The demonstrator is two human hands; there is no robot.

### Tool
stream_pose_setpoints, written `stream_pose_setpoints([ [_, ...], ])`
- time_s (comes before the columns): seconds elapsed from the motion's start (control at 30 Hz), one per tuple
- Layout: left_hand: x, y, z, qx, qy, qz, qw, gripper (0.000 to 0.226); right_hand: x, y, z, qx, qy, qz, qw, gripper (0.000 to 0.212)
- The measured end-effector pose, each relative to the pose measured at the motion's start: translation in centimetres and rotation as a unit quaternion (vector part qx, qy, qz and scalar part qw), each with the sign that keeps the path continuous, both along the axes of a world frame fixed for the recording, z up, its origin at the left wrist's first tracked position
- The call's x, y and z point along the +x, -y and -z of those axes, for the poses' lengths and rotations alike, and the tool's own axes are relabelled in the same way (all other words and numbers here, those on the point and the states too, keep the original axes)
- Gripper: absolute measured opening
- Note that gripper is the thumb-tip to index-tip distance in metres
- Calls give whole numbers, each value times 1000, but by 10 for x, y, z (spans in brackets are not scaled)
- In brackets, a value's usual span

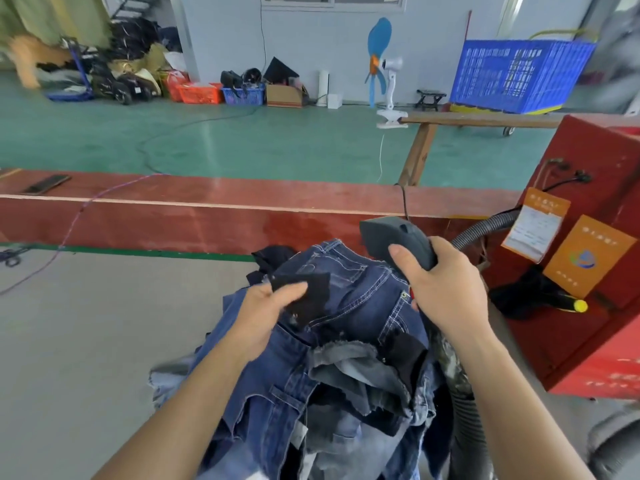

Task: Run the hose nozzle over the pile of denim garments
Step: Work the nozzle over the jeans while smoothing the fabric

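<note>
One pile of denim garments (346,358) lies on the grey table (86,341), toward its right edge; the pieces overlap too much to count, though dark blue jeans lie on top and paler, frayed pieces show beneath. Two hands work over it. The right hand (446,289) grips one dark grey hose nozzle (394,240), fingers curled round its body and the thumb laid along its near side, holding it just above the far end of the pile. One grey ribbed hose (478,230) shows behind the nozzle, near the red machine (588,237) at the table's right edge; a second ribbed length (464,427) shows below the right forearm, and I cannot tell if they are the same hose. The left hand (266,317) pinches one black fabric patch (304,292) between thumb and fingers, on top of the jeans.

Two orange cards (585,258) hang on the machine's front, one carrying a white paper sheet; their printing is too blurred to read. One yellow-tipped tool (578,305) lies on dark cloth beside them. Along the table's far edge runs a red board (242,202), with one dark phone (46,184) at its left end. On the green floor beyond stand one blue crate (519,77), one blue-bladed clip fan (384,71), one blue basket (242,95) and one orange basket (201,93).
</note>
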State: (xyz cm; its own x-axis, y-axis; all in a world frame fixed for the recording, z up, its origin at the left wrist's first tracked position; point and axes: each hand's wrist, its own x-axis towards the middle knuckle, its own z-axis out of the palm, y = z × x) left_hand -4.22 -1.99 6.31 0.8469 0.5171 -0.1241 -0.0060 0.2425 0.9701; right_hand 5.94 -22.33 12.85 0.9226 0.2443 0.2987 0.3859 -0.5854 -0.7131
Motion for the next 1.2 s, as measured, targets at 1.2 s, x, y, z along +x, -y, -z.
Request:
stream_pose_setpoints([
  [1.2,30,21,-110,100,303,-65,946,72,16,31,-5,106,9,84,991,40],
])
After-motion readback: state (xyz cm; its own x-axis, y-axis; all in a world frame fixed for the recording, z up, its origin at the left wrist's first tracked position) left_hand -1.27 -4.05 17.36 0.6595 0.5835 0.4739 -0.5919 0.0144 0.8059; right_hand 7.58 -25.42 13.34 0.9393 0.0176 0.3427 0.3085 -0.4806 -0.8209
